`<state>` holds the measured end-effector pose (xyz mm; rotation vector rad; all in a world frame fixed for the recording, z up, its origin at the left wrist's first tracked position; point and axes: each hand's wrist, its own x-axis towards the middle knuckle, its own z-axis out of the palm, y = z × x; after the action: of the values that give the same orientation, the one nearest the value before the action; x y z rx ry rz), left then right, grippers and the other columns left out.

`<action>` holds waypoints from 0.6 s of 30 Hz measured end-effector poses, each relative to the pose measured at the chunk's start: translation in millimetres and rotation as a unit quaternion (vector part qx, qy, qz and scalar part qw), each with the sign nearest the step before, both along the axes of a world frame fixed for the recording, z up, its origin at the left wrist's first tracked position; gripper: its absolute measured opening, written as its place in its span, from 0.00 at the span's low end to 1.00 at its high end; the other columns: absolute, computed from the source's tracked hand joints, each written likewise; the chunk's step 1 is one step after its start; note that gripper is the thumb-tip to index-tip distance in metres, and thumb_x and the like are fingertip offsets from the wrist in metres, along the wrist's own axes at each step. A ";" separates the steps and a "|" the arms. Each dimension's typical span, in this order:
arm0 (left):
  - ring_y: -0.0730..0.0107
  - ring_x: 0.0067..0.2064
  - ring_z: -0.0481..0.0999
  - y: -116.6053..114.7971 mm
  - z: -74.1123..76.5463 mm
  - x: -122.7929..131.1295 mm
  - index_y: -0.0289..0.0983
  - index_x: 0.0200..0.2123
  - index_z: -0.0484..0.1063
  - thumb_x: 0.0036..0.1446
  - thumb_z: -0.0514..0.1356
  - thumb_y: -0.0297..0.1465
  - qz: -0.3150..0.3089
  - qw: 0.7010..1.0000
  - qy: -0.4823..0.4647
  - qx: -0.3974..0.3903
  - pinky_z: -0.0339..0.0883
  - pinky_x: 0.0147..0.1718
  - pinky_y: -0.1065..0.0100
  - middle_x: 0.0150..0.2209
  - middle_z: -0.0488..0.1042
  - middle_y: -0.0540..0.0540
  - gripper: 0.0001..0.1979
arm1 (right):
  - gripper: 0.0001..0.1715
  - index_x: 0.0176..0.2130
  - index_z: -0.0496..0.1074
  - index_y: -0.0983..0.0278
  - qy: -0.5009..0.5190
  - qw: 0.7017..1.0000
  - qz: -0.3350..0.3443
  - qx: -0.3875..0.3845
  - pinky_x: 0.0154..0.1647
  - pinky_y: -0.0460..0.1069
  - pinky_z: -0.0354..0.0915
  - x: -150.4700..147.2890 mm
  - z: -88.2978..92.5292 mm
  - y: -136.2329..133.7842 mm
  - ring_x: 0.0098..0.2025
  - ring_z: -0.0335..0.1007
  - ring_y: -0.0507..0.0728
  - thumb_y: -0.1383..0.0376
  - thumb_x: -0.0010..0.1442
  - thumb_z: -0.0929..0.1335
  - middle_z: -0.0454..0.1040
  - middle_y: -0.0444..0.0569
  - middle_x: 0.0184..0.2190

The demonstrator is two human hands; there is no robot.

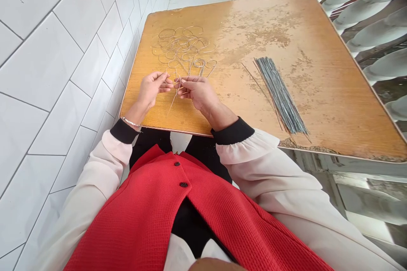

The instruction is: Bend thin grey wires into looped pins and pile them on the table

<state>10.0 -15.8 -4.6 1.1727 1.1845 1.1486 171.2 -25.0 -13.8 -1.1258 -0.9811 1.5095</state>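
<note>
Held up between the right hand (197,94) and the left hand (151,89), a thin bent wire (172,104), just above the worn wooden tabletop (330,106) and near its closer edge, the straight tail slanted down and to the left, toward the person's body, the upper end lost among the fingers. Right hand closed on it, thumb and forefinger pinched together; left hand curled in from the other side, its fingertips (165,79) beside the same wire, whether clenched on it or merely close left uncertain from this view. Neither hand clearly nearer, the two almost meeting over the wire. Directly beyond the fingertips, a tangled pile of looped wires (182,43) spread across the left part of the tabletop, its closest loops just ahead of the hands, nothing lying between. Well off to the right, past the right hand and so on that arm's side, a bundle of straight wires (280,95) laid in a tight, slanting sheaf, a few loose strands beside it. Along the table's left edge, a white tiled wall (57,72); beyond its right edge, a railing of pale curved slats (365,29). On the left wrist, a thin metal bangle (131,122); below, black cuffs (233,131), pale sleeves (270,169) and a red buttoned waistcoat (165,203)
</note>
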 end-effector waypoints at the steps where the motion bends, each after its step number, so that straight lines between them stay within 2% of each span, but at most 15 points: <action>1: 0.80 0.29 0.79 7.5 0.3 -1.6 0.36 0.33 0.72 0.67 0.61 0.33 -0.005 1.000 0.006 -0.012 0.73 0.34 0.76 0.28 0.79 0.50 0.10 | 0.08 0.33 0.76 0.66 -0.012 1.000 -0.016 -0.005 0.21 0.41 0.64 0.2 -0.4 1.0 0.21 0.69 0.46 0.76 0.60 0.69 0.77 0.45 0.27; 4: 0.78 0.27 0.78 32.5 0.5 -7.3 0.36 0.28 0.70 0.66 0.61 0.29 0.007 0.999 0.019 -0.043 0.74 0.37 0.72 0.26 0.77 0.50 0.12 | 0.12 0.36 0.76 0.67 -0.044 0.997 -0.055 -0.024 0.20 0.42 0.64 -0.1 -0.3 2.6 0.20 0.68 0.47 0.80 0.58 0.67 0.76 0.44 0.26; 7: 0.77 0.28 0.78 48.1 1.7 -11.2 0.35 0.27 0.69 0.66 0.62 0.29 0.022 0.999 0.014 -0.046 0.74 0.39 0.70 0.26 0.76 0.50 0.13 | 0.10 0.36 0.75 0.68 -0.032 0.998 -0.037 -0.026 0.20 0.42 0.66 -2.5 2.6 0.8 0.20 0.69 0.47 0.80 0.59 0.67 0.78 0.47 0.27; 12: 0.77 0.28 0.78 43.1 5.7 -6.3 0.35 0.28 0.69 0.66 0.61 0.30 0.037 0.999 -0.004 -0.035 0.73 0.38 0.71 0.26 0.76 0.50 0.12 | 0.06 0.36 0.75 0.69 0.007 0.997 0.036 -0.061 0.21 0.41 0.69 -8.3 7.8 -3.7 0.19 0.71 0.46 0.75 0.65 0.69 0.80 0.50 0.28; 18: 0.80 0.27 0.76 37.7 9.5 3.0 0.35 0.26 0.67 0.67 0.58 0.26 0.063 0.998 -0.007 -0.026 0.71 0.32 0.76 0.23 0.73 0.52 0.14 | 0.16 0.29 0.75 0.69 0.006 0.997 0.049 -0.065 0.20 0.39 0.67 -10.9 8.0 -5.1 0.17 0.69 0.46 0.77 0.68 0.65 0.76 0.46 0.20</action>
<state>13.0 21.8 4.9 1.0616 1.2856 1.2110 160.3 -30.1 -5.8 -1.1729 -0.9533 1.6783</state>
